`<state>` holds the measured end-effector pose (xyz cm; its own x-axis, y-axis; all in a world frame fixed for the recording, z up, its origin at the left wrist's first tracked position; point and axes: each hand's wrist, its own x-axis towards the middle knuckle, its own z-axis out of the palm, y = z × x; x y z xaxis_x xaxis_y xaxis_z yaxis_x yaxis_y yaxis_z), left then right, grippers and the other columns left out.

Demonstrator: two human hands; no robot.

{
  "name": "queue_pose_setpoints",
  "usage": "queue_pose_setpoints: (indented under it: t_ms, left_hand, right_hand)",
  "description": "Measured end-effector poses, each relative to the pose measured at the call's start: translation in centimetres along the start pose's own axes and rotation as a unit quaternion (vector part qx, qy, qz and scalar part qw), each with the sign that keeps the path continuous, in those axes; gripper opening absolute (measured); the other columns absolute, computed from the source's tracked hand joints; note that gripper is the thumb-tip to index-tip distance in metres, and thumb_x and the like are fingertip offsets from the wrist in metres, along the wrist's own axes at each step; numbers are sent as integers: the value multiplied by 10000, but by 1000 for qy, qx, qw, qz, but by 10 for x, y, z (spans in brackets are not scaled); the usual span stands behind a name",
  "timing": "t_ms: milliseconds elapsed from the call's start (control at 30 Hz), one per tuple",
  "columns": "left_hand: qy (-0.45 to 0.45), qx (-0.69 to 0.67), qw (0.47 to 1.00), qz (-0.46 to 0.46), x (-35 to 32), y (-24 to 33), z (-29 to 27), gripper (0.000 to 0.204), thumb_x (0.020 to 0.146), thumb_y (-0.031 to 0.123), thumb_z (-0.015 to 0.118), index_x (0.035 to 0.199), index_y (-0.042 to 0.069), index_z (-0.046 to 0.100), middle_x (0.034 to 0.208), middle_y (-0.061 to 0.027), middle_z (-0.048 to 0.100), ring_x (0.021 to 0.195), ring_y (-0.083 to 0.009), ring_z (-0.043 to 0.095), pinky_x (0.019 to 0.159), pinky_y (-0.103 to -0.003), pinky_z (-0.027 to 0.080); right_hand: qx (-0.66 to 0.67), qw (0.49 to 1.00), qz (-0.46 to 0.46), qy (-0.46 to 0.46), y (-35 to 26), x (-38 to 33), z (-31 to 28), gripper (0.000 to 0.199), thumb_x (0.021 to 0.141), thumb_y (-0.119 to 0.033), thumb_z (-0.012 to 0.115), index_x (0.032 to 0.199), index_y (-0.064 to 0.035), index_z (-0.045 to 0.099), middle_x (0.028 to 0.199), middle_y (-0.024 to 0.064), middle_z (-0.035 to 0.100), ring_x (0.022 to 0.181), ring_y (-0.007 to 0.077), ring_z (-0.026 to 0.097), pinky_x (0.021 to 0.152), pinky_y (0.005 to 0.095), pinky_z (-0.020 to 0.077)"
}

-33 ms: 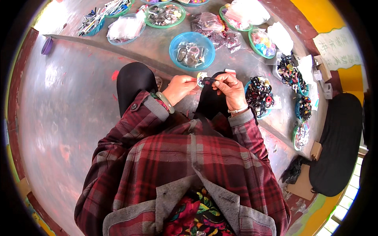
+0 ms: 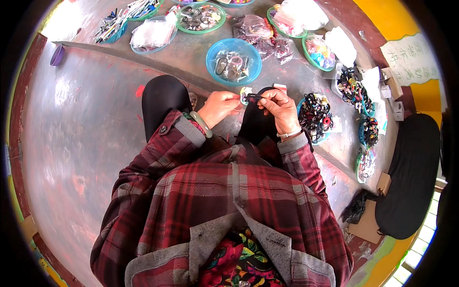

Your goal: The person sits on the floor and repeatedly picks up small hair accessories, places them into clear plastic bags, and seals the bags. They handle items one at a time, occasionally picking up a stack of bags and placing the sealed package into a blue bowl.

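Note:
My left hand [image 2: 221, 108] and my right hand [image 2: 280, 111] meet above my knees, close together with fingers pinched. From the right fingertips a thin black band, which looks like a hair tie [image 2: 253, 96], stretches toward the left. At its left end sits a small colourful piece [image 2: 245, 93] in yellow, white and blue, at the left fingertips; its kind is too small to make out. Just beyond my hands stands a blue basin [image 2: 234, 62] with clear-bagged hair ties inside. Right of my right hand, another blue basin holds a heap of black hair ties [image 2: 315, 115].
Farther off are a green basin of small items [image 2: 201, 19], a basin topped with clear bags [image 2: 153, 35] and a bundle of pens [image 2: 111, 26]. Several more basins line the right side, near a long black cushion [image 2: 409, 177]. A purple cup [image 2: 58, 56] lies far left.

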<state>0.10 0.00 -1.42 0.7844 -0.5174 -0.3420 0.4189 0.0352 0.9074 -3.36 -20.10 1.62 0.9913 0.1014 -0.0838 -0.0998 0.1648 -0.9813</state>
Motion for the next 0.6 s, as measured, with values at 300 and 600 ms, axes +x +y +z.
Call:
queue_pose_setpoints:
  t_ms: [300,600]
  left_hand:
    - [-26,57,998,29,2,-4,-1,235,870,115,495,1014,-57,563,938,-95,596,841,-146,590,740,-277,499]
    - [-27,-72,996,-46,2,-6,0,207,852,105,500,986,-35,572,934,-87,595,842,-157,588,776,-285,481]
  right_hand:
    - [-156,987,-16,32,4,-3,0,125,770,-41,631,887,-29,587,773,-4,585,689,69,539,575,199,422]
    - [-438,875,-208,11,-5,-8,21,176,703,-70,636,876,-43,618,800,110,572,742,267,570,656,321,453]
